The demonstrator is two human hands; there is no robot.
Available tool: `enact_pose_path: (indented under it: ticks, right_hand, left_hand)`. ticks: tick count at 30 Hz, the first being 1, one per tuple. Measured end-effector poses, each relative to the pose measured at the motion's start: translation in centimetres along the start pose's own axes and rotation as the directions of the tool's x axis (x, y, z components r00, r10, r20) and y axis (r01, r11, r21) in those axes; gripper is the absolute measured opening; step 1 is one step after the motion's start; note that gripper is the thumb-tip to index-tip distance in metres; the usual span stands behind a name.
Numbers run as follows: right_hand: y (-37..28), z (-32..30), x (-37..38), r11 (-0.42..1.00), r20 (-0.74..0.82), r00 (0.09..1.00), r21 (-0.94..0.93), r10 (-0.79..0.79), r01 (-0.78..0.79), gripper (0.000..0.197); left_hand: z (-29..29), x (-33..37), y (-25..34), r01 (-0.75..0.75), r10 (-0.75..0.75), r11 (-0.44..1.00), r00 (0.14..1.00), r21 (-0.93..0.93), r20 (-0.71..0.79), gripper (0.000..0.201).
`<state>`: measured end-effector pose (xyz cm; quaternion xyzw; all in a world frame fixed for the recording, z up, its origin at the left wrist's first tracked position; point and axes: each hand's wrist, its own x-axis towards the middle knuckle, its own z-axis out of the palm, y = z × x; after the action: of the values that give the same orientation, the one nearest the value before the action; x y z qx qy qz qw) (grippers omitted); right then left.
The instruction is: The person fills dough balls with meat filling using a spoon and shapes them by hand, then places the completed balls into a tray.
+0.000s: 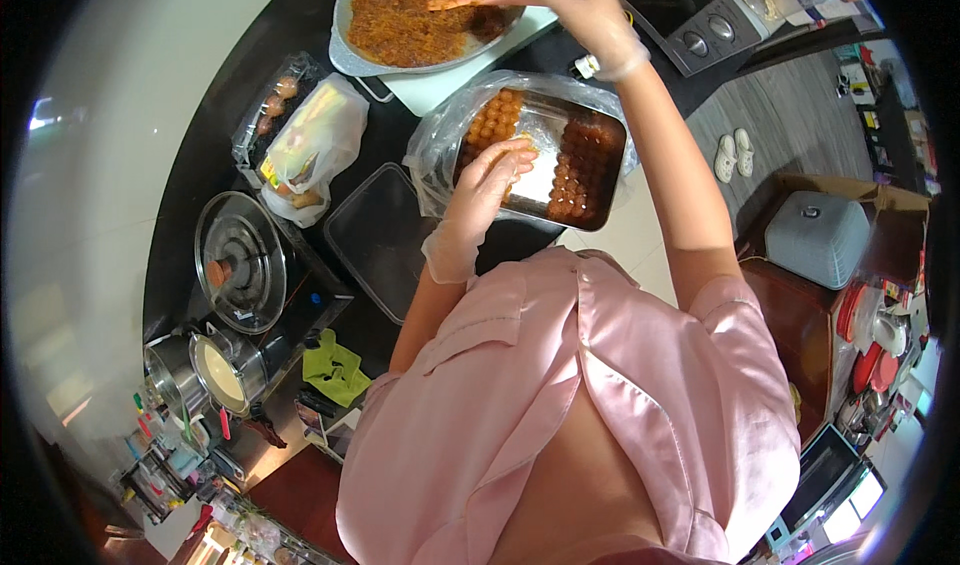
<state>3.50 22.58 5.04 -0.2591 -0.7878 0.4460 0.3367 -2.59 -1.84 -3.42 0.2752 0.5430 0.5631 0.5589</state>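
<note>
My right hand (577,3), in a clear plastic glove, grips the handle of a wooden spoon (470,4). The spoon's head rests in orange-brown shredded filling (410,25) inside a grey speckled pan (349,50). Over a rectangular metal tray (541,125) is my left hand (487,187), also gloved, with its fingers drawn together; whatever they may hold is hidden. Rows of small round orange-brown balls line the tray's left side (497,118) and right side (578,170), with shiny bare metal between them. The left hand partly covers the left rows.
Crumpled clear plastic (432,165) lies under the tray. A white board (425,93) sits beneath the pan. To the left are bagged groceries (318,145), packed eggs (277,105), a clear plastic lid (375,235), a glass pot lid (240,262) and a green cloth (335,369). A knobbed appliance (708,35) stands far right.
</note>
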Motion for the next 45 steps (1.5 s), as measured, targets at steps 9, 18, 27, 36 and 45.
enact_pose_path:
  ticks: [9, 18, 27, 36, 45]
  right_hand:
    - [4.8, 8.7, 7.7, 0.597, 0.515, 0.823, -0.590, -0.240, 0.544, 0.027]
    - [4.2, 13.4, 8.3, 0.544, 0.584, 0.802, -0.717, 0.124, 0.437, 0.033]
    - [2.9, 11.8, 7.3, 0.699, 0.564, 0.819, -0.628, 0.108, 0.341, 0.030]
    - [4.0, 13.1, 6.9, 0.633, 0.630, 0.766, -0.647, 0.129, 0.425, 0.031]
    - [4.1, 12.4, 6.5, 0.633, 0.537, 0.843, -0.659, 0.017, 0.407, 0.027]
  left_hand:
    - [-0.7, -0.3, 0.4, -0.085, 0.086, 0.995, 0.996, -0.046, 0.019, 0.038]
    - [-1.2, -0.8, 0.4, -0.136, 0.136, 0.990, 0.991, -0.042, 0.009, 0.039]
    - [-1.1, -0.9, 0.2, -0.138, 0.138, 0.990, 0.990, -0.041, -0.017, 0.039]
    - [-0.7, -0.2, 0.5, -0.138, 0.139, 0.990, 0.990, -0.039, 0.022, 0.040]
    - [-1.1, -0.5, 1.0, -0.100, 0.100, 0.995, 0.995, -0.011, -0.022, 0.040]
